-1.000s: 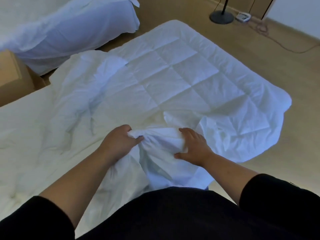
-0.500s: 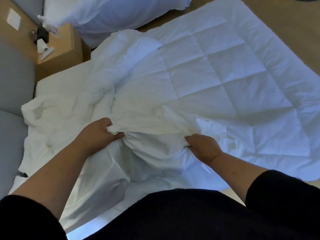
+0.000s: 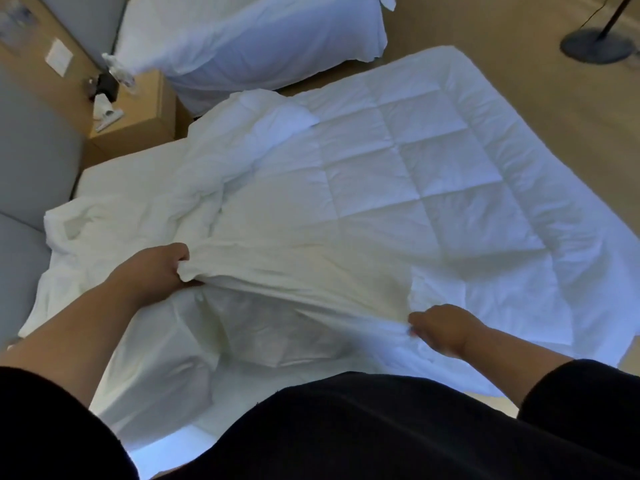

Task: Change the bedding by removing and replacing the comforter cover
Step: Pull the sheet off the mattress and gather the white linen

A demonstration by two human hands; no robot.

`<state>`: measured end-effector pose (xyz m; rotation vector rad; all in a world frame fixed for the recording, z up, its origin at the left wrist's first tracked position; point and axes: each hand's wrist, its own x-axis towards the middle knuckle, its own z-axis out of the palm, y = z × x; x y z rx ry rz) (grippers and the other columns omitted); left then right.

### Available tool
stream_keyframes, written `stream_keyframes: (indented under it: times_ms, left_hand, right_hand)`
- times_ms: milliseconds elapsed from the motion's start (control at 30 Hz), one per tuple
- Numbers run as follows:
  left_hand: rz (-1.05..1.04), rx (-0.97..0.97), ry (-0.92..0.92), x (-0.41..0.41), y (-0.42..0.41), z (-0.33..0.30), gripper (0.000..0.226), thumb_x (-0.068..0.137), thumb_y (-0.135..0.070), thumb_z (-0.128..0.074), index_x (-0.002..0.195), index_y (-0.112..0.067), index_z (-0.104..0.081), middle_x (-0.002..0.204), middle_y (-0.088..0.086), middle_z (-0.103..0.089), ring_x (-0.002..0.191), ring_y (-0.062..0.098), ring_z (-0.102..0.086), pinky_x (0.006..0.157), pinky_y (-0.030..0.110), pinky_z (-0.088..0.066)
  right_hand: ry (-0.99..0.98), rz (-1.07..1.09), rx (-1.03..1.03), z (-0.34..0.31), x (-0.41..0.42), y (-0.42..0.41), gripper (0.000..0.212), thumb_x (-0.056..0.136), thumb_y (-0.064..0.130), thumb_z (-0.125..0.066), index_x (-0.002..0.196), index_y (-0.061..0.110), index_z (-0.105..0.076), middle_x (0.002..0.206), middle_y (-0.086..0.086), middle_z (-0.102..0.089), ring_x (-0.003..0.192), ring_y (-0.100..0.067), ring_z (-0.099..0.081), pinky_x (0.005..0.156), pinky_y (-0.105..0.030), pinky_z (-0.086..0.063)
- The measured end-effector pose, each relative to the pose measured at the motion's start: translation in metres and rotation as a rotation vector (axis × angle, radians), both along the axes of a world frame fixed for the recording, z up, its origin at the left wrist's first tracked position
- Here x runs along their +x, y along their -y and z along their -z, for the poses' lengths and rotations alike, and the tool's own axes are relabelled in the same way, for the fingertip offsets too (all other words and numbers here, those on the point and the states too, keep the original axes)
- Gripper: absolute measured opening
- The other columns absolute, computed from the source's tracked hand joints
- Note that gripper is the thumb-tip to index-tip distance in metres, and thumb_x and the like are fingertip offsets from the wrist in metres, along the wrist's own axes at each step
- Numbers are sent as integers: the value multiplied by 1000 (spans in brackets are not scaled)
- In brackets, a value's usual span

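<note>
Comforter (image 3: 398, 188), white and quilted in squares, lies spread over the bed (image 3: 114, 181) with its far right side hanging past the mattress edge toward the wooden floor (image 3: 536, 81). Comforter cover (image 3: 145, 216), plain white and heavily creased, lies bunched along the comforter's left side and continues toward the near edge, where a loose flap (image 3: 166, 358) of it drapes down by the person's body. Left hand (image 3: 156, 271): fingers curled into a fist on a gathered fold of white fabric at the near left, thumb tucked underneath. Right hand (image 3: 443, 327): fingers curled down and pinching the fabric edge at the near right. Fabric between the two hands is pulled into a taut ridge, with a shadowed hollow below it. Whether each grip takes cover alone or cover and comforter together cannot be told. Both forearms are bare, with black sleeves (image 3: 581, 393) at the lower frame edge. Second bed (image 3: 249, 39) with white bedding sits at upper centre, well apart from the hands. Wooden nightstand (image 3: 138, 116) stands between the two beds, carrying small items too blurred to identify. Grey upholstered headboard (image 3: 38, 150) runs along the left. Round dark lamp base (image 3: 595, 46) stands on the floor at upper right.
</note>
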<state>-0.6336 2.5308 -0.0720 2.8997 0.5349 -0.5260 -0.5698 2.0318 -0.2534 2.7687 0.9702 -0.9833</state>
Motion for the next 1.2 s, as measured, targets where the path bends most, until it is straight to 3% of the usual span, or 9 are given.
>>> stream_keyframes:
  times_ms: [167, 400, 600, 733, 867, 967, 1067, 1133, 1200]
  left_hand:
    - [-45, 51, -18, 0, -27, 21, 26, 84, -37, -72, 80, -26, -49, 85, 7, -62, 79, 29, -56, 72, 40, -44]
    - [107, 260, -139, 30, 20, 95, 33, 88, -37, -59, 119, -25, -52, 111, 9, -55, 102, 33, -56, 84, 42, -45]
    - [278, 482, -284, 39, 61, 125, 46, 87, -37, -50, 125, -14, -42, 111, 14, -52, 99, 34, -55, 87, 44, -47]
    - [650, 337, -291, 40, 119, 153, 84, 78, -64, -53, 144, -17, -32, 141, 10, -47, 125, 31, -47, 108, 47, -32]
    - [711, 337, -470, 45, 165, 194, 92, 77, -60, -62, 147, -14, -25, 144, 15, -39, 124, 36, -45, 104, 48, -35]
    - [734, 501, -550, 43, 175, 223, 82, 87, -42, -58, 150, -8, -17, 139, 18, -37, 119, 39, -46, 105, 52, -34]
    - [736, 500, -534, 42, 167, 244, 54, 103, -36, -37, 149, -10, -25, 135, 18, -49, 116, 36, -54, 100, 45, -40]
    - [742, 469, -548, 41, 155, 251, 44, 104, -31, -32, 144, -12, -33, 129, 15, -58, 112, 34, -60, 94, 41, -44]
    - [762, 460, -561, 39, 141, 253, 35, 101, -22, -35, 134, -10, -40, 123, 13, -63, 107, 34, -64, 89, 41, -48]
  right_hand:
    - [-159, 111, -231, 14, -17, 61, 20, 103, 35, -44, 88, 25, -52, 95, 5, -60, 79, -12, -53, 74, -30, -42]
    - [-127, 435, 194, 30, -22, -14, 44, 101, 42, -48, 143, 35, -35, 132, 3, -53, 113, -21, -59, 83, -35, -46]
    - [-164, 582, 86, 78, -19, -9, 57, 100, 32, -50, 151, 27, -25, 138, -9, -47, 121, -30, -53, 91, -41, -47]
    - [-68, 558, -41, 108, -21, -14, 83, 90, 58, -59, 152, 22, -19, 147, -10, -39, 129, -30, -46, 98, -44, -44]
    - [-105, 483, -115, 131, -26, -41, 116, 78, 70, -64, 157, 22, 8, 163, -12, -12, 149, -31, -18, 117, -57, -19]
    - [-61, 422, -155, 148, -33, -55, 109, 82, 59, -66, 156, 17, 2, 154, -9, -34, 143, -28, -32, 117, -63, -6]
    - [-55, 453, -34, 162, -35, -59, 68, 90, 26, -61, 146, 16, -23, 117, -4, -64, 110, -28, -60, 113, -50, -30]
    - [-138, 525, 91, 164, -37, -60, 51, 91, 17, -56, 139, 19, -36, 102, -6, -66, 100, -30, -61, 86, -38, -47]
    - [-155, 494, 131, 158, -39, -57, 47, 93, 23, -54, 138, 23, -39, 96, -3, -64, 88, -29, -61, 69, -33, -42]
